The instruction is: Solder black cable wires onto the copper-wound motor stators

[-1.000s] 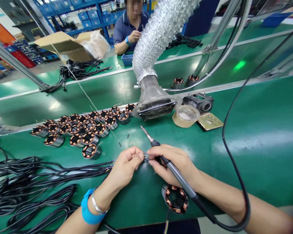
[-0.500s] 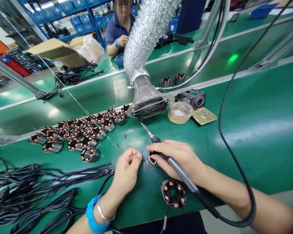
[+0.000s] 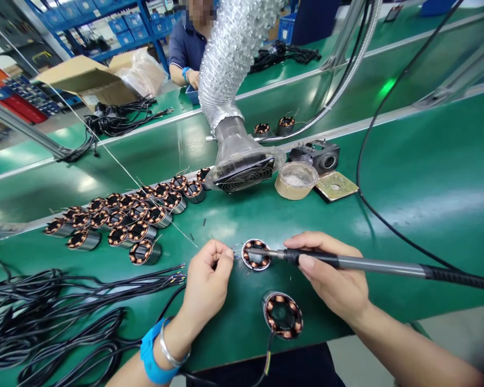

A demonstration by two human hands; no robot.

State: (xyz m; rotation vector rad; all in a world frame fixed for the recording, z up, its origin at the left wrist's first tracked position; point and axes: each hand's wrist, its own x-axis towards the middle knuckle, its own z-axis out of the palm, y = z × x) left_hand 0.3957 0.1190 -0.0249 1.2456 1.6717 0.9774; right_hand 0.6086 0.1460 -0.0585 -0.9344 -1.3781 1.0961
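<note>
My left hand (image 3: 210, 279) is closed in a pinch on thin wire ends (image 3: 237, 252), just left of a small motor stator (image 3: 255, 269) with copper windings. A black cable (image 3: 173, 302) runs up behind that hand from the lower left. In my right hand (image 3: 341, 287) lies a soldering iron (image 3: 379, 264), held almost level and pointing left. Its tip reaches over the stator; whether it touches a wire is too small to tell. Closer to the bench edge sits a second stator (image 3: 284, 316), with a cable leading down from it.
Several stators (image 3: 139, 231) stand in rows at the left, above bundled black cables (image 3: 64, 301). A fume hood (image 3: 244, 166) hangs over the bench beside a round tub (image 3: 296, 181), a yellowish pad (image 3: 336, 187) and a black holder (image 3: 318, 157). Across the bench a co-worker (image 3: 187, 48) sits.
The soldering iron has swung from pointing up at the hood to lying level over the stator. My right hand has shifted right, off the stator. My left hand keeps its pinch.
</note>
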